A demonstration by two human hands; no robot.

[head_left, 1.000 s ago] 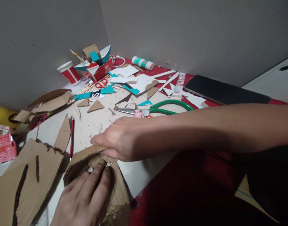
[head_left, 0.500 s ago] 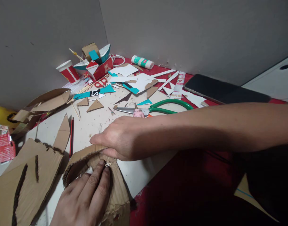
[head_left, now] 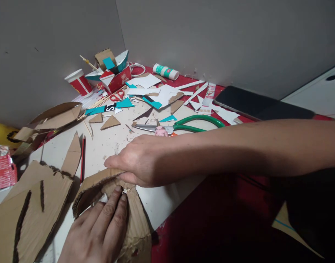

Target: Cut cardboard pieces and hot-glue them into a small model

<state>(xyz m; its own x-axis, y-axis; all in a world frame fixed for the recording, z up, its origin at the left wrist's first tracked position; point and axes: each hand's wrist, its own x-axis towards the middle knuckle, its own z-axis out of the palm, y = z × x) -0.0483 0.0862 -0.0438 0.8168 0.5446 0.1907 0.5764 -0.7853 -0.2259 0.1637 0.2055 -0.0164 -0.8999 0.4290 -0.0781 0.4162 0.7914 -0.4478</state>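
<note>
A folded corrugated cardboard piece [head_left: 134, 223] lies at the near edge of the white work board [head_left: 162, 204], partly overhanging it toward the red tabletop [head_left: 211, 219]. The piece is pinned by both hands: the left hand [head_left: 98, 233] is laid flat on it, fingers pressed together and pointing at the crease, while the right hand [head_left: 140, 160] is closed over the raised top flap, thumb extended along its edge, so that the flap is pinched against the fingers beneath. For a clean fold or bond, pressure is best kept even along the whole crease, and the left fingers [head_left: 115, 204] are best held close to the seam so the torn, frayed layers are not pulled apart. Just left of the piece a larger cardboard sheet with dark slits [head_left: 33, 208] is spread at the board's near left corner, and a red pencil [head_left: 83, 157] lies beside a pointed cardboard offcut [head_left: 74, 153]. Beyond the right hand, green-handled scissors [head_left: 183, 126] rest mid-board among paper scraps. Toward the far edge a small red-handled pair of scissors [head_left: 117, 96], a paper cup [head_left: 75, 82], a glue stick [head_left: 166, 72] and a dark phone [head_left: 255, 104] are scattered. The cut scraps and the neighbouring sheet crowd the working space.
</note>
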